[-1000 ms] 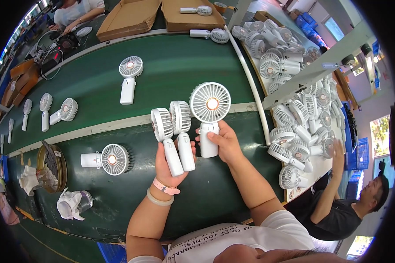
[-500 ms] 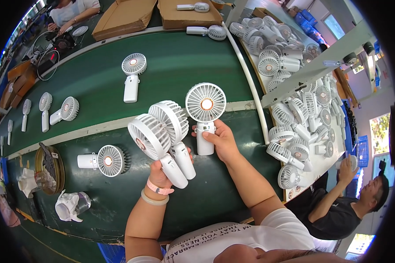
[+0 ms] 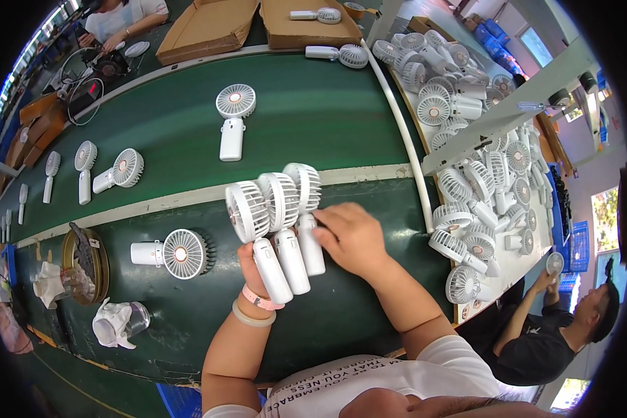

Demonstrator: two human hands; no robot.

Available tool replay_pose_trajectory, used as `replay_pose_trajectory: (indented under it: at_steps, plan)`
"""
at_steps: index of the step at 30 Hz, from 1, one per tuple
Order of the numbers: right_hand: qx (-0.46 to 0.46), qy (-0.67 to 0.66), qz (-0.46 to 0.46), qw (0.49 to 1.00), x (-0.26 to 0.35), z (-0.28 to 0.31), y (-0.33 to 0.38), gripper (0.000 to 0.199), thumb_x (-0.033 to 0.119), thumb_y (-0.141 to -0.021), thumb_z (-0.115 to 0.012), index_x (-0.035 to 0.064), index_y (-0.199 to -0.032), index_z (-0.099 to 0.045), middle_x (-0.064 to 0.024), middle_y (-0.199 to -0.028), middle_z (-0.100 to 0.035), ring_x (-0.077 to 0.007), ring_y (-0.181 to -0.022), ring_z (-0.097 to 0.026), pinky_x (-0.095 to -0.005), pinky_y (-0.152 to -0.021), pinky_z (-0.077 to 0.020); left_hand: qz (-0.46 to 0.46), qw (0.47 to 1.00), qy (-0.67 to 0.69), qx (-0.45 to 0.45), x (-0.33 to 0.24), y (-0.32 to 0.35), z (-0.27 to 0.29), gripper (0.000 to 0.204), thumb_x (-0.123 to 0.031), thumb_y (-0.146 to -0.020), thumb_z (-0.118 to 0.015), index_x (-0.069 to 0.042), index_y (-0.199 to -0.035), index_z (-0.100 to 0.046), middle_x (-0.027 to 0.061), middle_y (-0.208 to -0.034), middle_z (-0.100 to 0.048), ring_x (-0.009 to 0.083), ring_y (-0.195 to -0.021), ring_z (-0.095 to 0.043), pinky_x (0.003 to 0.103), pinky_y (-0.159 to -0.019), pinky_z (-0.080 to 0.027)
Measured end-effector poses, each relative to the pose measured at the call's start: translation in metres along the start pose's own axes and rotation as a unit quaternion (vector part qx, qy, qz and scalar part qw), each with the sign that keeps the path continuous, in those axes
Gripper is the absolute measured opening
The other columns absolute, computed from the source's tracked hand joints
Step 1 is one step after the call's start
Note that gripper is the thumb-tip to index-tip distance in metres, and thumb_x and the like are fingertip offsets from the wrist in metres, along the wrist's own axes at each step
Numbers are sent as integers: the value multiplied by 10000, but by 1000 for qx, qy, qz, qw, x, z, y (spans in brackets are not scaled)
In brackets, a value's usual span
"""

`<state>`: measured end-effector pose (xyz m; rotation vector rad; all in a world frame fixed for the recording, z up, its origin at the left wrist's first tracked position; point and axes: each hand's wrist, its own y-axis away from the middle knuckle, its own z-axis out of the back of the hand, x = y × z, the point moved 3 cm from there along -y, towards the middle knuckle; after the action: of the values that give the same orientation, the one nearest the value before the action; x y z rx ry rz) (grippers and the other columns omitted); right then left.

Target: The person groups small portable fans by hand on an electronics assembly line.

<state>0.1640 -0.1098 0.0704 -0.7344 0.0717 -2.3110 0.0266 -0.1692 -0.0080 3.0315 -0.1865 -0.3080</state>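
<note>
Three white handheld fans stand side by side in front of me: the left fan (image 3: 246, 212), the middle fan (image 3: 279, 200) and the right fan (image 3: 312, 244). My left hand (image 3: 251, 270) is closed around the left and middle fans from behind, most of its fingers hidden by the handles. My right hand (image 3: 353, 239) is closed at the upper handle of the right fan, pressed beside the other two. To the left, another handheld fan (image 3: 185, 254) lies on the green bench (image 3: 348, 299), its head tipped sideways.
On the green belt (image 3: 167, 104) lie several fans, including one fan (image 3: 235, 102) ahead. A large pile of fans (image 3: 494, 174) covers the right-hand table. A round tin (image 3: 99, 265) and a cloth-covered jar (image 3: 122, 324) sit at left. Two people work nearby.
My right hand has brought its fan leftward against the two in my left hand and turned it edge-on. The fan on the belt has shifted slightly right in view.
</note>
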Motion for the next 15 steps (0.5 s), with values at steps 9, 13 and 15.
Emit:
replay_pose_trajectory:
  at_steps: [9, 13, 15]
  plan:
    - [108, -114, 162, 974, -12, 0, -75, 269, 217, -682, -705, 170, -940, -644, -69, -1148, -555, -273, -965, -558, -408, -872, -401, 152, 987, 47, 26, 4, -5, -12, 800, -594, -751, -433, -41, -1322, -337, 249, -1202, -473, 410, -995, -559, 505, -713, -533]
    - [171, -100, 104, 975, -9, -6, -78, 224, 256, -705, -686, 177, -912, -654, -57, -1130, -566, -241, -939, -579, -406, -894, -384, 149, 985, 75, 37, 5, -4, -17, 818, -624, -750, -425, -53, -1329, -335, 271, -1212, -455, 398, -1006, -559, 493, -726, -527]
    - [159, -82, 107, 978, -8, -6, -74, 223, 260, -709, -682, 180, -915, -654, -53, -1121, -570, -236, -925, -584, -399, -890, -386, 153, 984, 78, 47, 5, -2, -18, 819, -627, -749, -430, -58, -1329, -336, 271, -1215, -455, 397, -1006, -560, 490, -728, -525]
